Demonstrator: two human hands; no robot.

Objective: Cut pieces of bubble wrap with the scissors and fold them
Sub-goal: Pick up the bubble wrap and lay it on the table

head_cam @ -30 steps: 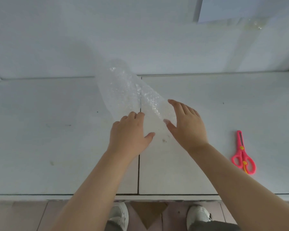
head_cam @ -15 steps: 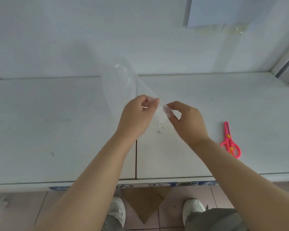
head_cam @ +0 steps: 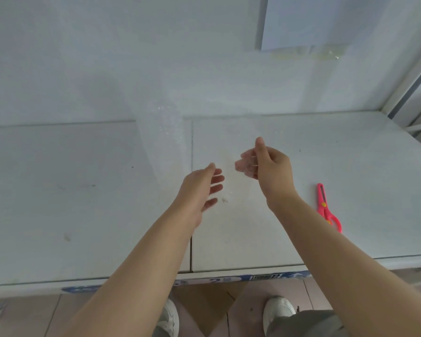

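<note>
A clear sheet of bubble wrap (head_cam: pixel 165 137) hangs lifted over the white table (head_cam: pixel 83 190), spread between my hands and hard to make out. My left hand (head_cam: pixel 197 190) holds its lower left part, thumb in front and fingers showing hazily through the film. My right hand (head_cam: pixel 270 171) pinches the right part, thumb up, curled fingers behind the wrap. The pink scissors (head_cam: pixel 327 210) lie shut on the table, to the right of my right wrist, untouched.
The table meets a white wall at the back, with a paper sheet (head_cam: pixel 301 20) stuck high on the right. A seam (head_cam: pixel 192 147) splits the tabletop. The front edge runs below my forearms; my shoes (head_cam: pixel 277 312) stand on the tiled floor.
My hands lifted the wrap's near edge off the table, came together, then moved apart; the right hand went up and right, and the sheet now spreads wider between them.
</note>
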